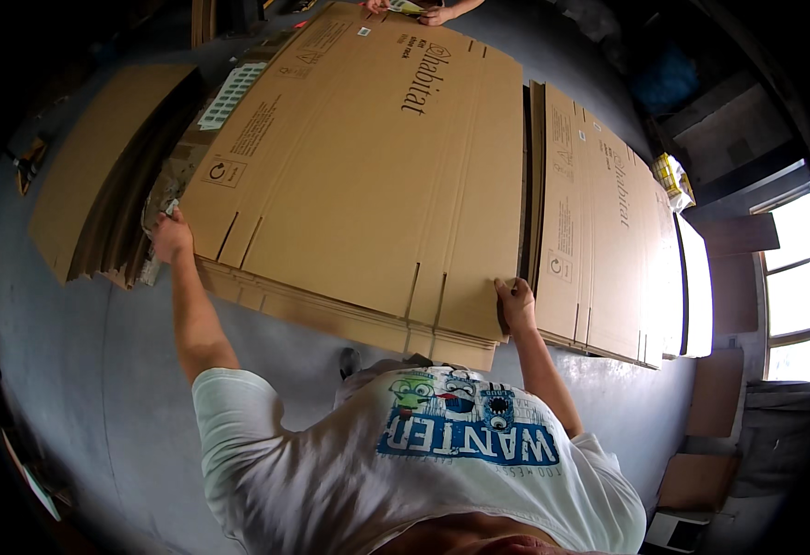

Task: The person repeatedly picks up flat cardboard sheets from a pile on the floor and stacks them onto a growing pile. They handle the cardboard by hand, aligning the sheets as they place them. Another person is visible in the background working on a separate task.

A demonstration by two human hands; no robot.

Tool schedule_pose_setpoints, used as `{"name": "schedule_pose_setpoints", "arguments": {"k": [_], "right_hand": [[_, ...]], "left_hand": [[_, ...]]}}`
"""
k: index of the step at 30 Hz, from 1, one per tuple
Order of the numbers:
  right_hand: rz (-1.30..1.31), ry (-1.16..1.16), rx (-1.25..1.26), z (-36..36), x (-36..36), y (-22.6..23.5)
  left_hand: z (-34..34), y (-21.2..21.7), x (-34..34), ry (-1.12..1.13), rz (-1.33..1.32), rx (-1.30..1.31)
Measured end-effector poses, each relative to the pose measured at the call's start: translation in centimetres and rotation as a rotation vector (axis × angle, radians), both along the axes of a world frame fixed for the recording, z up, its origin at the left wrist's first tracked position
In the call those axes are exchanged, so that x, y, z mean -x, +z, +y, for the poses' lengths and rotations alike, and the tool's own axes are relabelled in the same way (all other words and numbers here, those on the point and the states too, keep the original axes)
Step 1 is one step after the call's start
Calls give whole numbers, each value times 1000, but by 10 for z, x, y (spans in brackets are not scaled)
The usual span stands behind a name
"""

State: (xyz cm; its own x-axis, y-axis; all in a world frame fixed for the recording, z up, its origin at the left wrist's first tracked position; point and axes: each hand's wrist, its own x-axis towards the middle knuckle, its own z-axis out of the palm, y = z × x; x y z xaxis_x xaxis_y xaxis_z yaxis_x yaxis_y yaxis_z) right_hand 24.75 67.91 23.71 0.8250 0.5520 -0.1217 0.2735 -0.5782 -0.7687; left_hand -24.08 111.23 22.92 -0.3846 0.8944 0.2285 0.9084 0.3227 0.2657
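Note:
A large flattened cardboard box (359,176) with dark printing lies on top of a stack of similar flat boxes (349,319). At its near left corner, my left hand (174,238) is closed on the edge; a small whitish bit shows by the fingertips, too small to name. My right hand (518,305) pinches the near right corner, fingers bent over the edge and thumb side partly hidden. Across the far edge, another person's hands (437,15) are by the box, with a small yellowish item at them.
To the right stands a second stack of printed flat boxes (599,222), a narrow gap away. Plain brown cardboard sheets (100,157) are stacked at the left. A pale green perforated sheet (231,95) lies between. A bright window (793,277) is at the far right.

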Motion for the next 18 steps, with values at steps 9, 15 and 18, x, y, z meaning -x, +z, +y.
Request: {"name": "schedule_pose_setpoints", "arguments": {"k": [9, 15, 18], "right_hand": [[28, 0, -18, 0, 3, 4], [-13, 17, -15, -1, 3, 2], [12, 23, -37, -2, -1, -4]], "left_hand": [[0, -2, 0, -11, -18, -16], [2, -2, 2, -24, -21, 12], [3, -5, 3, -29, -2, -25]]}}
